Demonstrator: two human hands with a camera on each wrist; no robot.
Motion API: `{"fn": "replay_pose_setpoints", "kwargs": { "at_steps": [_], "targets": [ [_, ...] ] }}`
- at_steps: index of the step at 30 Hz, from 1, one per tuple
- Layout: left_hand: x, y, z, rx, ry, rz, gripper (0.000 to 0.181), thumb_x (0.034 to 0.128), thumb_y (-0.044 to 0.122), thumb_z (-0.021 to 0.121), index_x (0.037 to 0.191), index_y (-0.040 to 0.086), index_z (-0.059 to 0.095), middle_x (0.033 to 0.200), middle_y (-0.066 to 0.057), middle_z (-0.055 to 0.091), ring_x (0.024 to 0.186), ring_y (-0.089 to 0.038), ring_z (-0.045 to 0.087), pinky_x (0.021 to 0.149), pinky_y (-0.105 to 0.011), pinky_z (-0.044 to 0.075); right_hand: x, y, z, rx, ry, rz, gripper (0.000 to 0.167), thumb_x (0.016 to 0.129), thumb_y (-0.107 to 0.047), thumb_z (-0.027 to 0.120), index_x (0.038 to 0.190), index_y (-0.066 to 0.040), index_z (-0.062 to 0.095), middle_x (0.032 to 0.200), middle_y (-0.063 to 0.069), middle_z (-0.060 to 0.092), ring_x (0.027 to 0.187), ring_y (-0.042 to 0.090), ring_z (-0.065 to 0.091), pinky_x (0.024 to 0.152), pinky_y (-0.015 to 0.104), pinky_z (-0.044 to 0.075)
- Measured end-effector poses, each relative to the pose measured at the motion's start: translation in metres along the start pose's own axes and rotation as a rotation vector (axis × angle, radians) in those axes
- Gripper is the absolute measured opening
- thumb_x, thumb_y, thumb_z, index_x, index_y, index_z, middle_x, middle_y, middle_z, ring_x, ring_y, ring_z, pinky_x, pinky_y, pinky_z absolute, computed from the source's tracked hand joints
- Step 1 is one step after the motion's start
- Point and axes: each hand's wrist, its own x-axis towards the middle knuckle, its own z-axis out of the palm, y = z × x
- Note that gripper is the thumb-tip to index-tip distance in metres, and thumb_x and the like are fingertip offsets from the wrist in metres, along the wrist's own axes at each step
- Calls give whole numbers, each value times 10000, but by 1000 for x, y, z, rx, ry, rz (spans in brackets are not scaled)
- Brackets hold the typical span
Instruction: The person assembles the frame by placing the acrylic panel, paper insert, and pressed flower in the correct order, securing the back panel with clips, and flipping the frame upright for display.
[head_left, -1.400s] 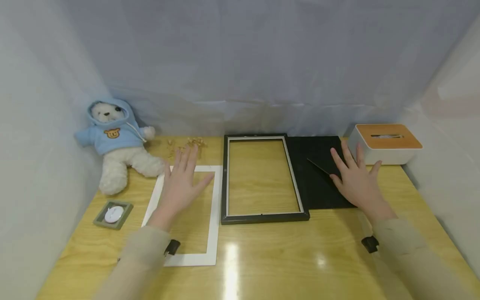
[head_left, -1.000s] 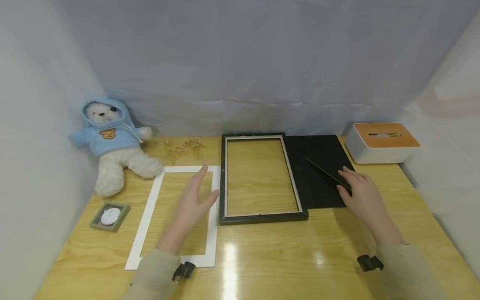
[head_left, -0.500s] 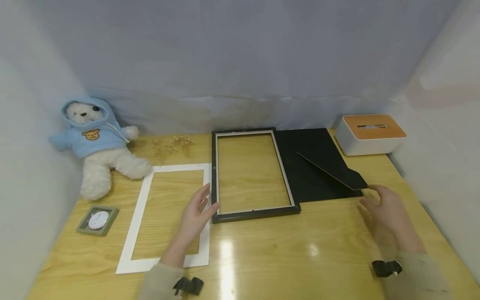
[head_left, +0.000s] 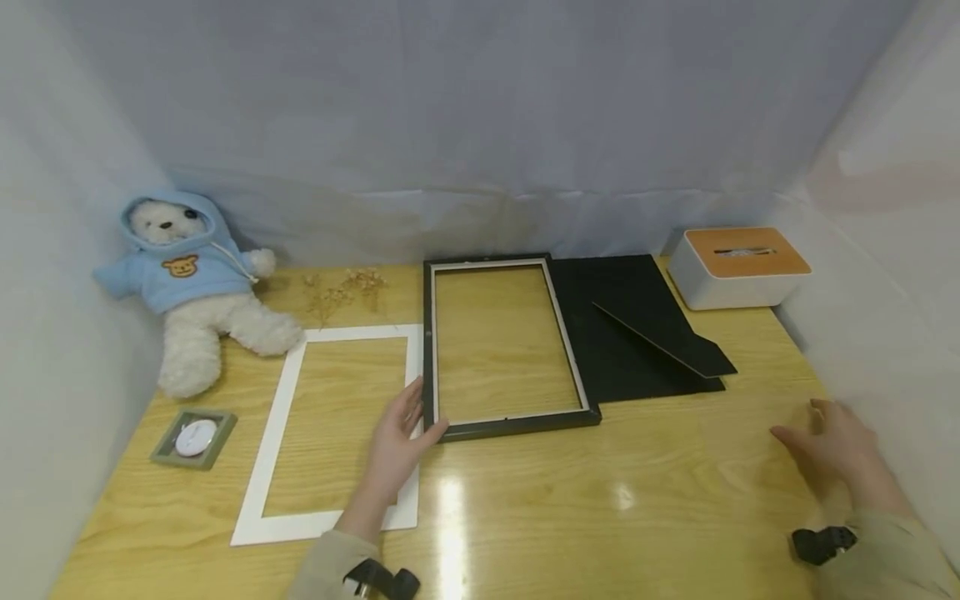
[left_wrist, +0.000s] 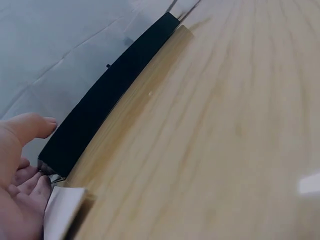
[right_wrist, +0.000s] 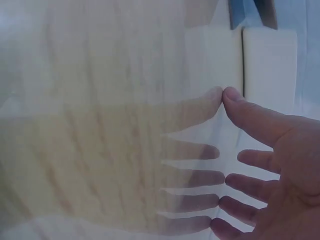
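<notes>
My left hand [head_left: 397, 446] is at the near left corner of the dark picture frame [head_left: 517, 423]. The thumb lies over that corner and the fingers stay beside it, loosely bent; in the left wrist view the thumb tip meets the frame's top edge. Under this hand lies a white mat [head_left: 279, 433] with a cut-out window. My right hand [head_left: 836, 442] is at the table's right side, fingers spread. In the right wrist view its fingertips meet their own reflections on a glossy surface; I cannot tell whether that is bare tabletop or a clear sheet.
A black backing board [head_left: 607, 333] with a raised stand flap lies right of the frame, near a tissue box [head_left: 731, 287]. Dried flowers [head_left: 345, 292], a plush toy in a blue hoodie [head_left: 191, 287] and a small green box [head_left: 195, 439] are on the left.
My right hand has left the backing board's flap and moved right and nearer. My left hand has come from above the mat to the frame's corner. The view has shifted slightly.
</notes>
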Motion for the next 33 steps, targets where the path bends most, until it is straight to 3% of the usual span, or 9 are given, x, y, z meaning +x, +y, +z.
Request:
{"fn": "replay_pose_setpoints", "kwargs": {
  "at_steps": [12,21,26,30,33],
  "targets": [
    [-3,-2,1,36,30,51,758,809,116,767,1442,13,363,1465,-184,373,1332,-319,374,1053,-306,344,-2,7,-7,-111,-98,78,1034,859,-613,573,1260,292,273,1184,494,342,1055,636,326,850,738,261],
    [-3,-2,1,52,44,51,763,797,107,776,1436,3,372,1446,-208,393,1314,-337,395,1030,-280,364,3,11,-6,-209,-46,128,1123,761,-685,632,1172,319,341,1077,517,372,968,641,351,801,665,345],
    [-2,-2,1,34,43,28,773,791,104,782,1442,25,372,1448,-182,399,1319,-307,395,1027,-254,361,8,16,-14,-194,-77,136,1105,736,-651,687,1139,326,362,1077,523,398,942,652,398,776,641,381],
    [-2,-2,1,33,45,14,770,792,111,782,1443,41,376,1451,-162,401,1319,-287,397,1025,-236,360,14,23,-20,-129,-163,172,1105,748,-640,687,1165,331,362,1162,508,386,1009,643,411,818,640,409],
    [-2,-1,0,27,40,11,773,792,103,782,1445,37,372,1452,-172,398,1320,-297,396,1029,-245,360,18,27,-23,-42,-234,183,1129,778,-612,680,1186,364,284,1219,522,297,1095,659,334,884,663,374]
  ]
}}
